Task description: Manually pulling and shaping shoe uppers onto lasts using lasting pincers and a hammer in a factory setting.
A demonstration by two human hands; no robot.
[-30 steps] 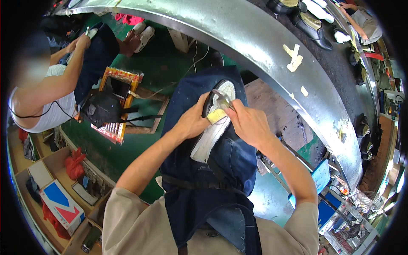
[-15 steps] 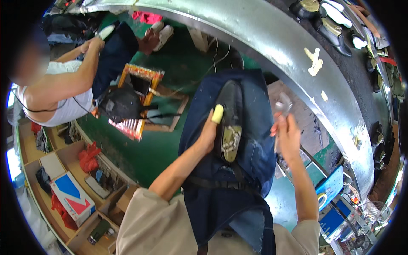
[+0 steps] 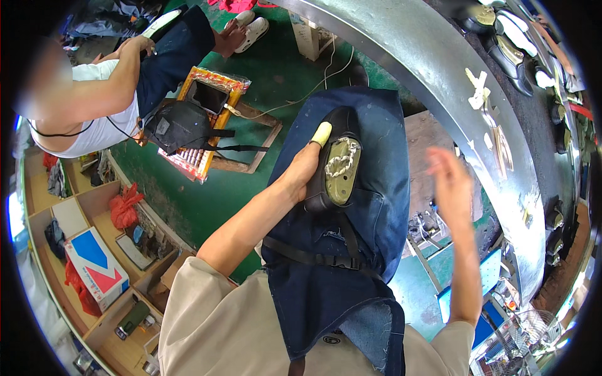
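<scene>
On the dark blue denim apron (image 3: 376, 207) across the lap lies a black shoe with an olive insole (image 3: 338, 166), grasped along its side by the left hand (image 3: 304, 169). The right hand (image 3: 451, 182) hovers blurred, open and empty, beside the curved metal bench edge (image 3: 439, 75). Far left, a flat red, white and blue cardboard box (image 3: 94, 266) sits in a wooden shelf compartment (image 3: 75, 216).

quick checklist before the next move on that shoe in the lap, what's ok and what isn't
1. Shoe steadied on the blue apron: ok, it lies sole up on the lap.
2. Left hand grip on the shoe: ok, it clasps the left side, with a yellow finger cot on the fingertip at the toe end.
3. Right hand on the shoe: not ok, it is raised off to the right, blurred, apart from the shoe.
4. Right hand holding a tool: cannot tell, too blurred.
5. Sole face in view: ok, olive insert with a pale squiggle on it faces up.
</scene>
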